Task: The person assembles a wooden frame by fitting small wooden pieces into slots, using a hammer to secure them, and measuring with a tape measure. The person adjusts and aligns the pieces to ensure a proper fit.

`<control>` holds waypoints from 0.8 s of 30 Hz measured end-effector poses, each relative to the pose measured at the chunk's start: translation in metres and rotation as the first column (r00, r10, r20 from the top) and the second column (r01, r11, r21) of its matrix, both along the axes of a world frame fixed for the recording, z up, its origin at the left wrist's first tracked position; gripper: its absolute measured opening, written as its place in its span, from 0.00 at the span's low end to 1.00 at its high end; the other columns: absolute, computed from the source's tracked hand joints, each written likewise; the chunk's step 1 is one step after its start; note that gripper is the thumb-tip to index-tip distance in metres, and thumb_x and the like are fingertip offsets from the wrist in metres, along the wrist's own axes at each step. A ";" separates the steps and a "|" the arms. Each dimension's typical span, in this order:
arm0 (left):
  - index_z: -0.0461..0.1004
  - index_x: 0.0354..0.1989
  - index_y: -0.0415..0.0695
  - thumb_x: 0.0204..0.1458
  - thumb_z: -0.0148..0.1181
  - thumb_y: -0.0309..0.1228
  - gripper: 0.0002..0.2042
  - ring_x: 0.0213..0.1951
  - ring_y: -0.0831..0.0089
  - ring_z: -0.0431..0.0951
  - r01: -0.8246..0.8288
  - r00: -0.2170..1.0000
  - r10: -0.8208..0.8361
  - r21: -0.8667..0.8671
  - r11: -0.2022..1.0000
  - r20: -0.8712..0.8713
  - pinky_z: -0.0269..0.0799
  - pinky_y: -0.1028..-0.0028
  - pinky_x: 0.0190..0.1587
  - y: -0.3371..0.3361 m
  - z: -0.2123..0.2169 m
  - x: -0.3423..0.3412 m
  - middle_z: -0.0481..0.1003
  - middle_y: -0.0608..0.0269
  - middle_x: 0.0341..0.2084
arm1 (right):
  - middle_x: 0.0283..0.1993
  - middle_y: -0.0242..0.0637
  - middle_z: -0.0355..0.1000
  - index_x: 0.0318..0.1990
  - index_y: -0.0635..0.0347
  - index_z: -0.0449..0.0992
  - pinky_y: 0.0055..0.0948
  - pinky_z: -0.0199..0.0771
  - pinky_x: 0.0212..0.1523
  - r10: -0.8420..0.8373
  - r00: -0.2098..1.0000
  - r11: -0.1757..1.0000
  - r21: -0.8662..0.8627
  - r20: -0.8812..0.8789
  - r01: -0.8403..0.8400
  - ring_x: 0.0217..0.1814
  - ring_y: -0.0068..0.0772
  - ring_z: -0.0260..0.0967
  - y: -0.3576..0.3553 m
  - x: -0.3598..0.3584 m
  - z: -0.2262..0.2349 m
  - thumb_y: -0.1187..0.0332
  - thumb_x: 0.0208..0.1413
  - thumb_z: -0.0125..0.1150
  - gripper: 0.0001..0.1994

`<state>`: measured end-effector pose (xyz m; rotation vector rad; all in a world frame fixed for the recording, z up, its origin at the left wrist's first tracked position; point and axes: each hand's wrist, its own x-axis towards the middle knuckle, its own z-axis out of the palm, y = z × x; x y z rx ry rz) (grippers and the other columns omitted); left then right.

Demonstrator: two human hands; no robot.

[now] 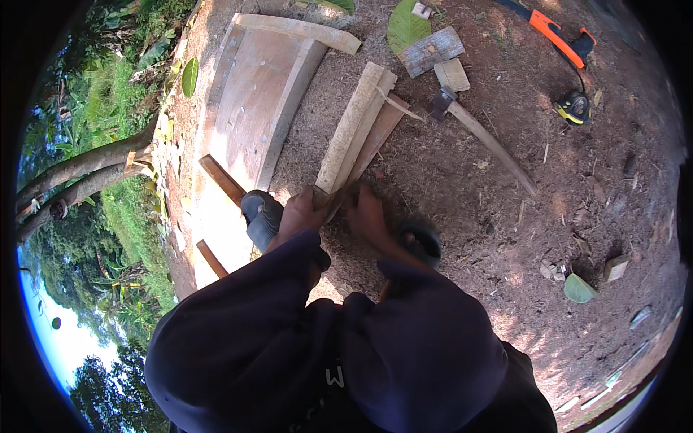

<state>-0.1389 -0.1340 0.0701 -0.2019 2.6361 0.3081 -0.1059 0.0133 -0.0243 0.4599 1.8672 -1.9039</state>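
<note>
A pale wooden batten slants away in front of me, with a thinner reddish-brown board along its right side. My left hand is closed on the near end of the batten. Close to the near end of the brown board, my right hand has its fingers curled in against the wood; shadow and blur partly hide them. A curled wood sliver crosses the far end of the two pieces.
At left lies a large wooden panel with raised side rails. A hatchet, wood offcuts, an orange-handled saw and a tape measure lie on the dirt. My sandalled foot is beside my left hand.
</note>
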 end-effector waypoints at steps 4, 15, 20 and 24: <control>0.71 0.42 0.35 0.57 0.67 0.40 0.19 0.38 0.32 0.81 0.016 1.000 -0.016 0.052 0.999 -0.004 0.78 0.45 0.42 -0.003 0.002 -0.009 0.80 0.31 0.30 | 0.51 0.57 0.79 0.57 0.64 0.73 0.51 0.79 0.53 0.093 0.996 0.996 0.016 0.001 -0.093 0.53 0.63 0.78 -0.002 -0.003 -0.016 0.68 0.63 0.63 0.17; 0.70 0.46 0.29 0.53 0.70 0.41 0.26 0.43 0.32 0.82 0.138 0.957 -0.135 0.008 0.990 0.256 0.78 0.45 0.46 -0.014 0.003 -0.030 0.80 0.29 0.35 | 0.67 0.61 0.61 0.70 0.67 0.61 0.62 0.62 0.69 0.097 0.827 0.468 0.758 -0.554 0.453 0.69 0.68 0.61 0.168 -0.055 0.037 0.73 0.62 0.59 0.29; 0.69 0.56 0.27 0.51 0.72 0.42 0.33 0.52 0.34 0.80 0.036 0.915 -0.053 0.049 0.998 0.399 0.76 0.49 0.56 0.012 0.026 -0.051 0.78 0.26 0.45 | 0.58 0.52 0.71 0.59 0.64 0.68 0.60 0.69 0.64 0.316 0.924 0.253 0.958 -0.216 0.137 0.64 0.57 0.69 0.226 -0.064 0.024 0.69 0.65 0.56 0.17; 0.63 0.66 0.27 0.54 0.72 0.44 0.40 0.62 0.36 0.74 0.318 0.944 -0.329 0.238 0.918 0.005 0.71 0.51 0.64 -0.016 0.008 -0.061 0.71 0.24 0.58 | 0.48 0.48 0.76 0.49 0.62 0.69 0.55 0.78 0.51 0.388 0.917 0.308 0.951 -0.094 -0.032 0.51 0.56 0.78 0.236 -0.063 0.050 0.68 0.67 0.54 0.09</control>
